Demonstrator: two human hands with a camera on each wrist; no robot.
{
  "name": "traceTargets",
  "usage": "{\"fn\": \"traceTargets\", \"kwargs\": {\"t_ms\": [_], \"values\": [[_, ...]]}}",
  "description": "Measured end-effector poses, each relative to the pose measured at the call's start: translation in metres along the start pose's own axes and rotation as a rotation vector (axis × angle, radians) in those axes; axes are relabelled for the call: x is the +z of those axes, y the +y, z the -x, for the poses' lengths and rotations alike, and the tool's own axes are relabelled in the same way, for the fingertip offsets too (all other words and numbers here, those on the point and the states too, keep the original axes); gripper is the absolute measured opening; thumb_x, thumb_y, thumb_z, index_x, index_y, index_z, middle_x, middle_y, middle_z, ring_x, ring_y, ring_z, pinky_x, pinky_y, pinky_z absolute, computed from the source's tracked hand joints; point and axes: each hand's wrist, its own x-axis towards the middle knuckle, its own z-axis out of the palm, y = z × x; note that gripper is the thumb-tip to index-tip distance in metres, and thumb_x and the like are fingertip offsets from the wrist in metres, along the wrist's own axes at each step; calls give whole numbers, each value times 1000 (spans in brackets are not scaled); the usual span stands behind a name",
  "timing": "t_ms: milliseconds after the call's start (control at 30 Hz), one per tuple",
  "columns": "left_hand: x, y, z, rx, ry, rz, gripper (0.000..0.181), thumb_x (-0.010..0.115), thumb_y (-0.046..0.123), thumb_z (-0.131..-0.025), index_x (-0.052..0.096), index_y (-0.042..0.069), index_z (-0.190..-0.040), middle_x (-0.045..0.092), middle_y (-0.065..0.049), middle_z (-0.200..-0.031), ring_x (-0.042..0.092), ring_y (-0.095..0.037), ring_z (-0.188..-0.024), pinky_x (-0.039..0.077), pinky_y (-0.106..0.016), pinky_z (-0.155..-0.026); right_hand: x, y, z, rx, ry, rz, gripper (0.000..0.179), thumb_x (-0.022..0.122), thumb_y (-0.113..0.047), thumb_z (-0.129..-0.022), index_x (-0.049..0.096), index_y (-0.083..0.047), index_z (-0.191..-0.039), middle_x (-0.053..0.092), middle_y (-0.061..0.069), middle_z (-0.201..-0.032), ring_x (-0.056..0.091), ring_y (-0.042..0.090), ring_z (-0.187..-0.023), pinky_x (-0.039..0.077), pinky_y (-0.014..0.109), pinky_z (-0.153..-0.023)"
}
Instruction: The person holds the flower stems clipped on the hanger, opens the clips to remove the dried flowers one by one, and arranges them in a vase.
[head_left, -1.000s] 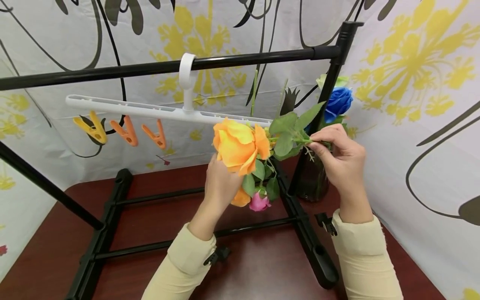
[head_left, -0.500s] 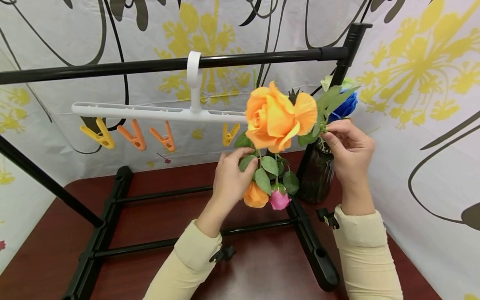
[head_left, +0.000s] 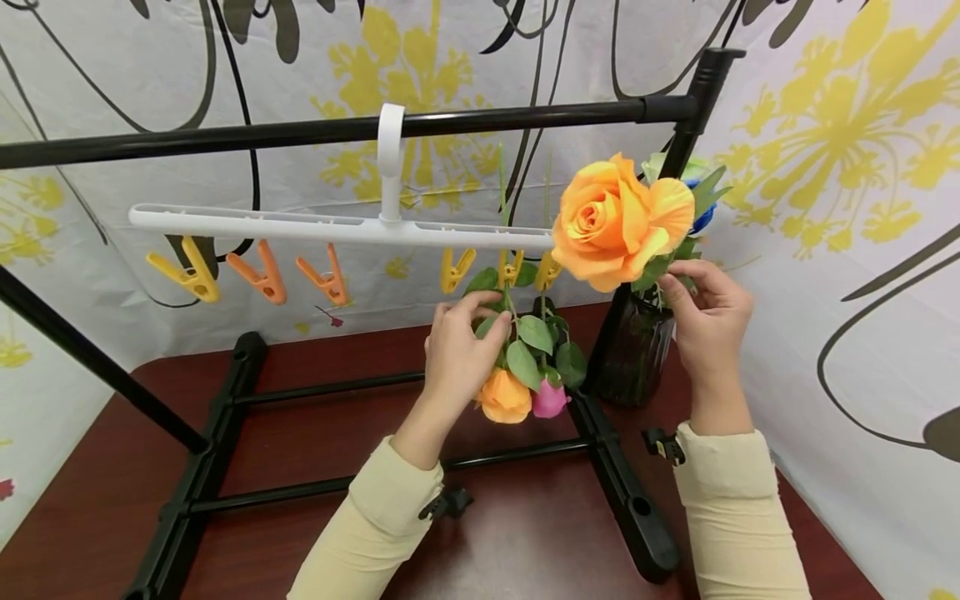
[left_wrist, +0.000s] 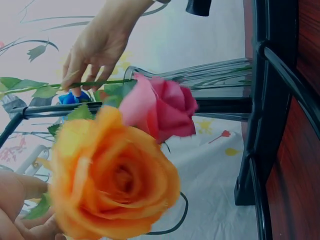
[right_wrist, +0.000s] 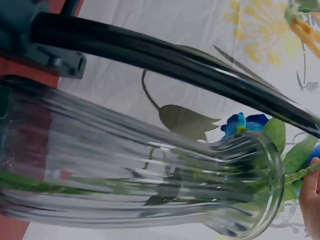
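Note:
In the head view my right hand (head_left: 708, 312) pinches the stem of a large orange rose (head_left: 618, 221). That stem (right_wrist: 300, 174) runs into the mouth of the clear ribbed glass vase (right_wrist: 150, 170) in the right wrist view. My left hand (head_left: 461, 346) has thumb and fingers curled round the leafy stem of a smaller orange rose (head_left: 506, 396), which hangs head down from a yellow clip (head_left: 511, 268). Beside it a pink rose (head_left: 550, 400) hangs the same way. Blue rose petals (right_wrist: 245, 122) show by the vase mouth.
A white hanger (head_left: 262, 223) hangs from the black rack bar (head_left: 517, 117). Yellow clip (head_left: 456, 268) and orange clip (head_left: 258, 271) hold no flower. The rack's upright (head_left: 693, 108) stands by the vase, and its base bars (head_left: 517, 454) lie on the dark red table (head_left: 510, 533).
My right hand has carried the large orange rose rightward, bringing its stem to the vase. My left hand has shifted to the hanging rose's leafy stem. The hanger has swung slightly.

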Motion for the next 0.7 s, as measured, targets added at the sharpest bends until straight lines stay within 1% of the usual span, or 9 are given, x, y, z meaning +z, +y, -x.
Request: {"fn": "traceTargets", "kwargs": {"t_ms": [133,200,300,333,367,433,533,600,700], "values": [[0,-2,0,14,-10,24,28,67,31,-95,71,18,-118,76,2,-97,56,-23,-107,44,-50,-88,-6,5,2,11,24,93,8,73,5,-85,72,12,-90,72,-3,-81,34,2,-48,26,17,-48],[-1,-2,0,32,-12,47,24,67,29,-94,74,15,-113,76,0,-96,57,-24,-103,45,-46,-85,-10,9,4,16,45,173,8,72,5,-86,72,13,-89,73,-8,-79,40,-1,-47,29,15,-49],[-3,-4,1,63,-19,75,20,69,24,-94,76,11,-106,76,-3,-92,57,-24,-95,45,-38,-79,-17,15,5,35,77,284,11,72,4,-87,71,15,-89,73,-12,-79,57,0,-58,41,14,-56],[-3,-4,1,72,-22,81,18,69,23,-94,77,10,-104,76,-3,-90,57,-24,-92,44,-35,-77,-19,16,6,42,87,332,12,72,4,-87,71,16,-89,72,-15,-80,61,-1,-66,44,14,-61],[-3,-4,1,79,-25,87,18,69,22,-93,77,10,-103,75,-3,-89,56,-23,-90,43,-34,-75,-21,18,7,51,98,391,12,72,3,-87,71,15,-89,70,-17,-81,62,-2,-74,44,14,-69],[-4,-5,2,84,-32,93,17,69,21,-93,77,10,-102,75,-3,-88,54,-22,-87,43,-32,-73,-26,19,9,81,110,517,14,73,0,-87,72,14,-90,63,-23,-89,56,-6,-88,40,15,-81],[-6,-5,3,88,-37,104,16,69,19,-93,78,9,-101,75,-4,-88,57,-24,-85,46,-35,-81,-32,18,12,145,106,697,16,73,-6,-89,73,10,-92,46,-24,-96,38,-7,-101,31,21,-87],[-7,-6,4,94,-39,114,15,69,18,-93,77,8,-100,75,-5,-88,61,-24,-82,45,-39,-98,-35,16,13,217,94,757,20,71,-11,-91,74,8,-95,43,-23,-96,30,-5,-104,26,24,-87],[-8,-7,6,105,-45,120,14,69,16,-93,77,7,-99,75,-5,-87,64,-22,-75,30,-45,-118,-39,14,13,292,82,813,23,68,-15,-92,74,6,-99,44,-28,-89,24,-3,-101,23,24,-84]]}}
